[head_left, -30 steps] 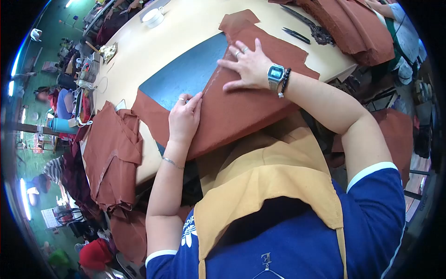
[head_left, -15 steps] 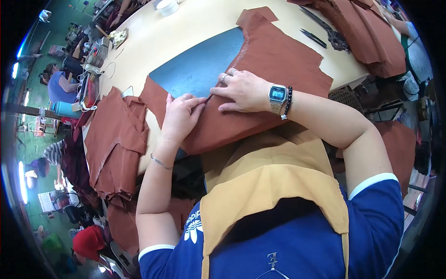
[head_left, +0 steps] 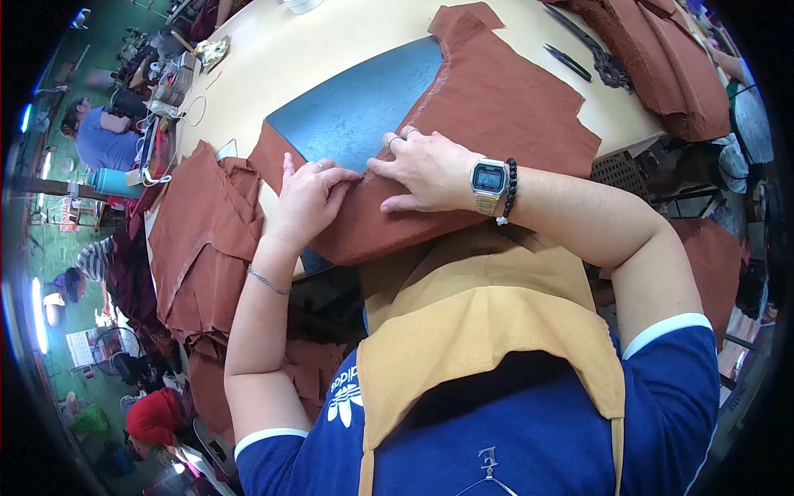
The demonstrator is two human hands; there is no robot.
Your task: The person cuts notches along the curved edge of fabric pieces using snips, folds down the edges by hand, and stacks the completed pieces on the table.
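A rust-brown cut piece of fabric (head_left: 517, 112) lies over a blue, smooth board (head_left: 356, 103) on the table. My left hand (head_left: 310, 198) pinches the fabric's edge between thumb and forefinger, near the lower edge of the exposed blue area. Close beside that pinch, my right hand (head_left: 430, 174) rests on the fabric with its fingers apart, the fingertips at the same edge. A lighter line runs along the curved edge above my right hand. What exactly is under my left fingertips is hidden.
The cream table (head_left: 273, 70) also bears stacked brown fabric (head_left: 203, 240) at the left. Black snips (head_left: 568, 62), large scissors (head_left: 575, 33) and more fabric (head_left: 662, 66) lie at the upper right. People sit at workplaces on the left, one in a blue top (head_left: 106, 140).
My left hand has shifted slightly left along the edge, still pinching. My right hand has moved a little left and stays on the fabric. The view has shifted slightly.
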